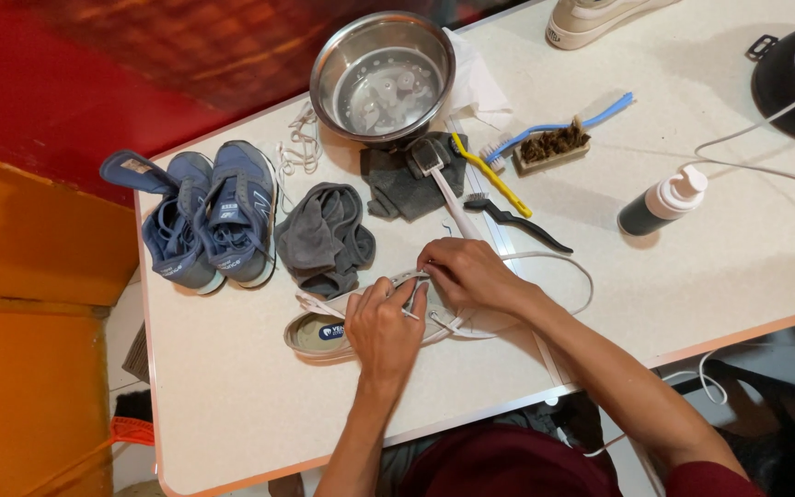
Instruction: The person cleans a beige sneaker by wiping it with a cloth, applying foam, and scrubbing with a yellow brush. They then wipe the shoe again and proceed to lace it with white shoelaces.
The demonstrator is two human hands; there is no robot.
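1. A white shoe lies on its side on the white surface, close to the near edge, its opening turned toward the left and a blue label showing on the insole.
2. The left hand rests on top of the shoe; its grip is closed, thumb and fingers pinched on a strand of the white lace.
3. The right hand sits just beside the left one, over the front part of the shoe, its grip also closed, fingertips nipping the lace near the eyelets.
4. From the hands the lace runs out to the right in a wide loop across the surface and curves back toward the shoe.
5. Just behind the shoe lies a crumpled grey cloth; a second grey cloth lies further back.
6. A pair of blue sneakers stands to the left of the cloth.
7. A steel bowl holding a little soapy water stands at the back.
8. Several brushes lie to the right of the bowl, with a dark pump bottle beyond them.
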